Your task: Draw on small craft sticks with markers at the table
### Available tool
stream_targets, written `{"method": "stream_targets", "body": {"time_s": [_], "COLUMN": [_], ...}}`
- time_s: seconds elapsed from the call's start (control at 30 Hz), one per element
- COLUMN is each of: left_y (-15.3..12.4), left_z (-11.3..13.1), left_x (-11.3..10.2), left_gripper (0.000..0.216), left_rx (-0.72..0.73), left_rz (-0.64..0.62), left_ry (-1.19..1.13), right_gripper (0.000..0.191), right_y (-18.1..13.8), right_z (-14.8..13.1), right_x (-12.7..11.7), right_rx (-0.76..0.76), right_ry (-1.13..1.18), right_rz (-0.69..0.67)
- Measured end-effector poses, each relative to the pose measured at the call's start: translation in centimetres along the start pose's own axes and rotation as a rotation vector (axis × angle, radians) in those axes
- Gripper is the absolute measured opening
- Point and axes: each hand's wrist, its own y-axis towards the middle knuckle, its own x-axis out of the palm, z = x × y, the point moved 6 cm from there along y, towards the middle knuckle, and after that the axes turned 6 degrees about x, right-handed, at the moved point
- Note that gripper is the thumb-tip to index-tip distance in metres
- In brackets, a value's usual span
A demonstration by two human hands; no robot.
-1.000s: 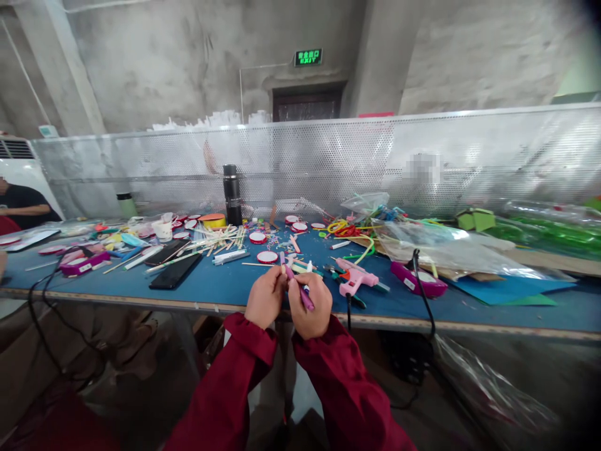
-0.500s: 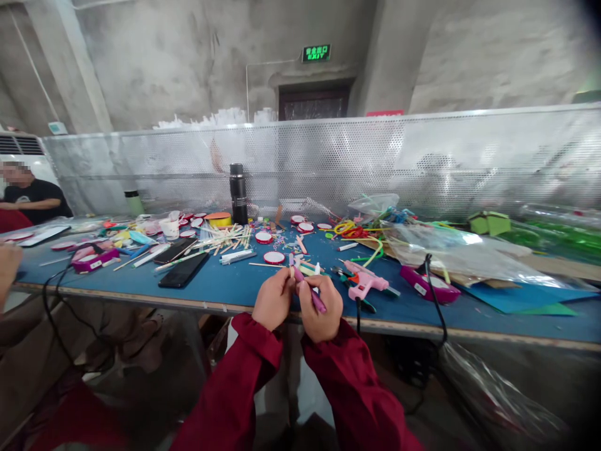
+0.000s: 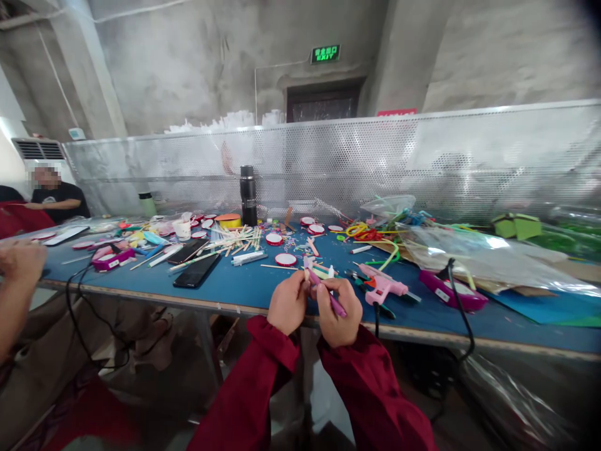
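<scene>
My right hand (image 3: 342, 316) is closed round a purple marker-like stick (image 3: 337, 305), which slants up to the left across both hands. Close beside it, my left hand (image 3: 286, 302) pinches near the stick's upper end, where a small pale piece shows; the fingers hide most of it. Both hands are just above the table's front edge. A white-tipped piece (image 3: 331, 270) stands out behind my right fingers. To the right lies a pink hot glue gun (image 3: 382, 283), with dark-handled pliers partly under it. A red-rimmed white disc (image 3: 286, 259) lies behind my left hand.
Two dark phones (image 3: 196, 271), white markers (image 3: 248, 257), loose wooden sticks (image 3: 235, 238) and a black bottle (image 3: 248, 195) are on the blue table. At right are a purple tape-like holder (image 3: 451, 291) with a cord and plastic bags (image 3: 488, 250). Another person's hand (image 3: 21, 260) is at far left.
The view has turned slightly left, so everything appears shifted right. My hands keep their hold on the purple stick, with little visible change. More of the other person's arm shows at left.
</scene>
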Motion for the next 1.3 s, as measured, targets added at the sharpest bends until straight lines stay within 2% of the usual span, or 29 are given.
{"method": "stream_targets", "body": {"time_s": [0.67, 1.3], "left_y": [0.0, 0.1], "left_z": [-0.2, -0.3], "left_x": [0.1, 0.1], "left_gripper": [0.016, 0.017], "left_rx": [-0.003, 0.009], "left_rz": [0.004, 0.014], "left_ry": [0.023, 0.032], "right_gripper": [0.003, 0.007], "right_y": [-0.3, 0.0], "right_z": [1.1, 0.7], "right_x": [0.2, 0.1], "right_rx": [0.042, 0.036], "right_ry": [0.016, 0.003], "right_rz": [-0.011, -0.01]}}
